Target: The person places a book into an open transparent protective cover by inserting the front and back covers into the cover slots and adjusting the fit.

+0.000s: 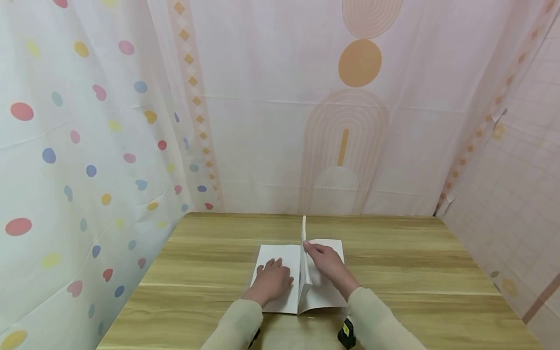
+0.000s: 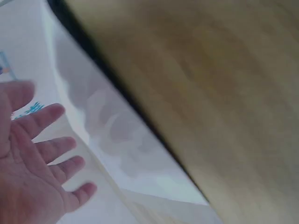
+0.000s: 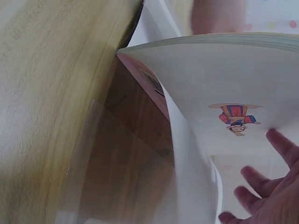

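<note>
A book lies open on the table, its left page flat and its right side curving slightly up. Between them a thick bundle of pages stands upright. My left hand rests on the left page with fingers spread. Near the bundle's far end, my right hand holds its free edge. In the right wrist view one fingertip of the right hand touches a page bearing a small coloured figure; the thumb is hidden there. Part of the left hand shows palm and fingers in the left wrist view.
Under the book is a wood-grain table. A clear plastic sheet shows beside the book in the right wrist view. Patterned curtains hang behind and at both sides. A black device with a yellow label sits by the right wrist.
</note>
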A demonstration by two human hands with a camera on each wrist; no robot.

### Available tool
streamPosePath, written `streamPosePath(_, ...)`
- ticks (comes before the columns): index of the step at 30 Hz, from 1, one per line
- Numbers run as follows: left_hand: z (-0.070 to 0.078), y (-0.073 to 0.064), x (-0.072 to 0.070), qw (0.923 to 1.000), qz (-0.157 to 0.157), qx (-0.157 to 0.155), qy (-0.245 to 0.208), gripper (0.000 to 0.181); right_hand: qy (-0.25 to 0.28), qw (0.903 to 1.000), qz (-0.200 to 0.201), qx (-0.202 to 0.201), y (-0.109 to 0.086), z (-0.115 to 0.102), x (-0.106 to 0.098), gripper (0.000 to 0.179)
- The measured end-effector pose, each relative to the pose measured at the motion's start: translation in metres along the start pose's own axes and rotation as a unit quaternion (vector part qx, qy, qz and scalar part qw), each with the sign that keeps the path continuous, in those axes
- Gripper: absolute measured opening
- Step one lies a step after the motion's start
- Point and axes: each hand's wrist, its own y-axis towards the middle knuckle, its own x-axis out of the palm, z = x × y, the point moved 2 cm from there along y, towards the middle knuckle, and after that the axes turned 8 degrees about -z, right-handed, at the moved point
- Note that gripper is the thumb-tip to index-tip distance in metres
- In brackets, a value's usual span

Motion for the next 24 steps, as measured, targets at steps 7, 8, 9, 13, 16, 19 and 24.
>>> streamPosePath(7, -0.001, 0.005, -0.029, 0.9479, 0.015, 0.005, -0.318, 0.068, 0.013, 0.9992, -0.025, -0.027, -0.001, -0.006, 0.004, 0.047)
streamPosePath(8, -0.001, 0.005, -0.033, 0.9341, 0.009, 0.003, -0.357, 0.075, 0.006, 0.9992, -0.026, -0.029, -0.001, -0.006, 0.005, 0.045)
streamPosePath(9, -0.001, 0.005, -0.037, 0.9222, 0.005, 0.005, -0.387, 0.079, -0.002, 0.9992, -0.024, -0.031, -0.001, -0.006, 0.005, 0.044)
streamPosePath(13, -0.005, 0.006, -0.046, 0.8999, -0.002, -0.010, -0.436, 0.081, -0.060, 0.9963, 0.006, -0.062, -0.001, -0.004, 0.002, 0.036)
streamPosePath(16, -0.011, 0.005, -0.048, 0.9050, 0.014, -0.037, -0.424, 0.070, -0.082, 0.9932, 0.039, -0.072, -0.002, -0.002, -0.001, 0.031)
streamPosePath(19, -0.018, 0.004, -0.048, 0.9120, 0.027, -0.052, -0.406, 0.059, -0.077, 0.9926, 0.071, -0.062, -0.003, 0.000, -0.006, 0.028)
streamPosePath(24, -0.029, 0.002, -0.047, 0.9212, 0.035, -0.064, -0.382, 0.041, -0.086, 0.9851, 0.130, -0.072, -0.004, 0.003, -0.013, 0.024)
